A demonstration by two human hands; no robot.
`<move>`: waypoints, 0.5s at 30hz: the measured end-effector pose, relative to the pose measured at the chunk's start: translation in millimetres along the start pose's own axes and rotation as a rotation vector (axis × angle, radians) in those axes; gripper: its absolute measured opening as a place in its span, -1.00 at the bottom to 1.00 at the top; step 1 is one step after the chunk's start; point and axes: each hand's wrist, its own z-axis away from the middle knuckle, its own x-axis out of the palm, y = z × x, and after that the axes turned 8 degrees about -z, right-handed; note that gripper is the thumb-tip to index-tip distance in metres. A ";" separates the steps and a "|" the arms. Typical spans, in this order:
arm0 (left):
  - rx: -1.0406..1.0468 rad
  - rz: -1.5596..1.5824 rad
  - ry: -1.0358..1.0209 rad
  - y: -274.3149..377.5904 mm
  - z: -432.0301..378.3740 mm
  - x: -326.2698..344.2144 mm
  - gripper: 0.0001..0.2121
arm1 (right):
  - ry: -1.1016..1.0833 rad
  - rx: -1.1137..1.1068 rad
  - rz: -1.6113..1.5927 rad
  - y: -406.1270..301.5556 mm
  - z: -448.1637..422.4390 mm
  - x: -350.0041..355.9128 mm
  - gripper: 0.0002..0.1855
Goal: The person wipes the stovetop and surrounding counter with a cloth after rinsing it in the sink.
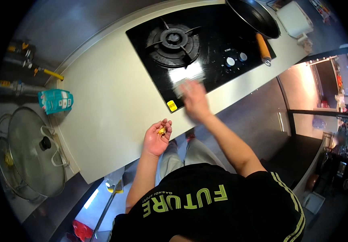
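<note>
My right hand (195,101), blurred, presses a whitish cloth or wipe (180,88) flat on the front left part of a black glass gas cooktop (214,62). Palm up, my left hand (157,139) is held over the front edge of the pale countertop (110,99). Its fingers curl around small yellow and dark scraps (162,131), too small to identify. Above the cloth sits a round gas burner (174,39) with a metal pan support. A yellow sticker (172,106) marks the cooktop's near left corner.
A black frying pan with an orange handle (263,47) stands on the cooktop's right side, near two control knobs (236,59). To the left are a teal package (57,100), a yellow gas hose (53,74) and glass pan lids (35,154) in a white rack. A white container (295,19) stands far right.
</note>
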 end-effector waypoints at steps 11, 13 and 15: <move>0.021 -0.103 -0.008 -25.2 -22.0 40.7 -0.78 | 0.214 0.171 0.339 185.0 8.2 -118.2 -0.59; 0.064 -0.125 0.020 -38.0 -34.8 43.9 -0.79 | 0.150 0.217 0.322 170.7 2.1 -104.7 -0.61; 0.104 -0.125 0.041 -53.0 -51.2 55.6 -0.78 | 0.088 0.037 0.356 164.2 6.2 -109.8 -0.60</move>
